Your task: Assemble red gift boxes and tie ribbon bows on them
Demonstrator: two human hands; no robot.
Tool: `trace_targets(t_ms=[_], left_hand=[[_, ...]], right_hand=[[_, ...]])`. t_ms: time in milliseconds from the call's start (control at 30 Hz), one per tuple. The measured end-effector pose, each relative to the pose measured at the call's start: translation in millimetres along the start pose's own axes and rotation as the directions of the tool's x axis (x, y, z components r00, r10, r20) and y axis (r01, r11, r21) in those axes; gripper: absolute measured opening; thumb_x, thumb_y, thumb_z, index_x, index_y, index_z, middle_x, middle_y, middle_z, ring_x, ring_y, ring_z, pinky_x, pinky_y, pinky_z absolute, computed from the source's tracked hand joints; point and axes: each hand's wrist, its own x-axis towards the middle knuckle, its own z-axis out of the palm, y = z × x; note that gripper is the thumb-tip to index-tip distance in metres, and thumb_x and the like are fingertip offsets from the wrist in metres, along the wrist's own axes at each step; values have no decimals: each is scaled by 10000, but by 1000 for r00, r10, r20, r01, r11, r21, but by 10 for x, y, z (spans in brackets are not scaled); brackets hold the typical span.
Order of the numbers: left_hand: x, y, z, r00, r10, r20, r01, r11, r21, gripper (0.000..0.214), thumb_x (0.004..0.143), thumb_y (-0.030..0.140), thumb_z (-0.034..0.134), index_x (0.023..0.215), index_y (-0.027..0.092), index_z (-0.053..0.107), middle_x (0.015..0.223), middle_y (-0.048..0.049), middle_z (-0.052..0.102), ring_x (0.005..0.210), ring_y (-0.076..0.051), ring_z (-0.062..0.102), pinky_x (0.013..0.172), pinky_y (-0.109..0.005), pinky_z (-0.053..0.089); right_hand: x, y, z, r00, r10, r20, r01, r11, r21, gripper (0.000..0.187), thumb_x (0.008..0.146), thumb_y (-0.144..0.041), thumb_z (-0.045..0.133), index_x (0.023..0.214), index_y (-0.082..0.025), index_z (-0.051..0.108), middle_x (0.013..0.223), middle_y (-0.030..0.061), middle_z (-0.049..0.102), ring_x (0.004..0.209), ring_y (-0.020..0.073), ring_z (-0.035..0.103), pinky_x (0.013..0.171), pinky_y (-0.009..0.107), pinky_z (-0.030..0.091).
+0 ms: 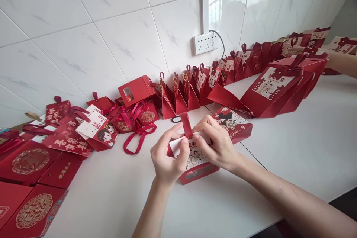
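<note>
The box [196,160] is near the middle of the tabletop [111,200], closer to its near edge than to its back edge, and seems to rest there with the windowed red side toward the wearer. The left hand [169,156] grips it, thumb in front of the printed white panel and fingers behind, at the upper left. The right hand [219,145] pinches at the top, thumb and forefinger meeting at the foot of the ribbon [186,124], which stands up as a loop between the two hands. The step in hand looks like fine work where ribbon and panel join; whether the loop is fastened cannot be told, since the fingertips cover that spot. The next move would call for a firm left grip and small, careful fingertip work on the right, without creasing the panel. Just behind the right hand lies a flat box [237,124]. A loose bow [139,139] lies between the left hand and the tabletop's left end. Peaked boxes [181,93] line the back edge, larger bags [267,89] stand toward the right end, and past them a co-worker's arm [340,61] reaches in.
</note>
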Motion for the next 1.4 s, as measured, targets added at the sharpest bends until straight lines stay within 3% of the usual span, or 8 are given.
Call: trace_targets(t_ms=[533, 667, 833, 900, 967, 1100, 1300, 1400], left_hand=[[-174, -198, 94, 988, 11, -152, -28, 993, -114, 429, 900, 385, 443, 1261, 200, 304, 1031, -107, 581, 907, -188, 615, 769, -358, 534], [-224, -292, 50, 973, -215, 85, 226, 959, -171, 656, 823, 359, 523, 1328, 161, 155, 1148, -163, 558, 1018, -242, 594, 887, -435, 488], [-266, -313, -182, 869, -380, 318, 411, 911, -34, 580, 729, 274, 621, 1233, 169, 353, 1060, -115, 649, 949, -241, 642, 839, -390, 528], [-295, -342, -325, 898, -395, 191, 391, 918, 63, 481, 719, 317, 663, 1134, 187, 456, 987, -81, 678, 875, -217, 665, 767, -338, 555], [-321, -398, -499, 925, -340, -172, 370, 907, 200, 430, 706, 386, 684, 1044, 193, 502, 926, -69, 681, 824, -206, 672, 710, -306, 562], [-351, -563, -922, 727, -245, -641, 519, 808, 280, 469, 832, 432, 513, 1178, 160, 349, 1111, -160, 573, 990, -225, 616, 847, -382, 516], [-409, -722, -1256, 531, -307, -790, 794, 506, 337, 566, 723, 265, 606, 1223, 139, 375, 1280, -246, 428, 1280, -429, 343, 969, -696, 258], [-407, -657, -1093, 615, -234, -753, 748, 475, 463, 765, 695, 189, 605, 1351, 117, 217, 1437, -287, 214, 1382, -435, 133, 1019, -681, 180]], right_hand=[[-183, 267, 47, 998, 49, 51, -43, 992, -119, 495, 877, -179, 441, 1347, -202, 289, 1111, 121, 538, 925, 223, 594, 730, 349, 505], [-224, 355, 123, 999, -8, 35, 13, 988, -151, 557, 913, -257, 445, 1417, -204, 214, 1188, 146, 523, 990, 244, 603, 777, 369, 523], [-271, 417, 132, 999, 13, 42, -8, 993, -114, 605, 924, -313, 429, 1453, -238, 144, 1279, 157, 468, 1129, 274, 550, 871, 450, 511], [-278, 442, 127, 1000, -3, 30, 3, 1000, -5, 590, 936, -293, 388, 1457, -250, 115, 1305, 163, 441, 1158, 272, 528, 881, 491, 504], [-277, 457, 129, 1000, -11, -4, 11, 997, 75, 568, 939, -279, 372, 1449, -251, 125, 1314, 169, 423, 1154, 268, 526, 876, 519, 501], [-266, 452, 149, 999, 49, 23, -50, 998, 48, 484, 933, -288, 392, 1387, -241, 230, 1252, 161, 456, 1083, 252, 564, 833, 492, 528], [-227, 415, 155, 967, 128, 222, -98, 985, -142, 232, 929, -287, 402, 1135, -204, 472, 1129, 123, 515, 849, 186, 638, 687, 370, 566], [-203, 360, 158, 944, 114, 311, -45, 974, -221, 177, 914, -208, 408, 992, -176, 563, 1075, 111, 550, 742, 154, 642, 688, 345, 554]])
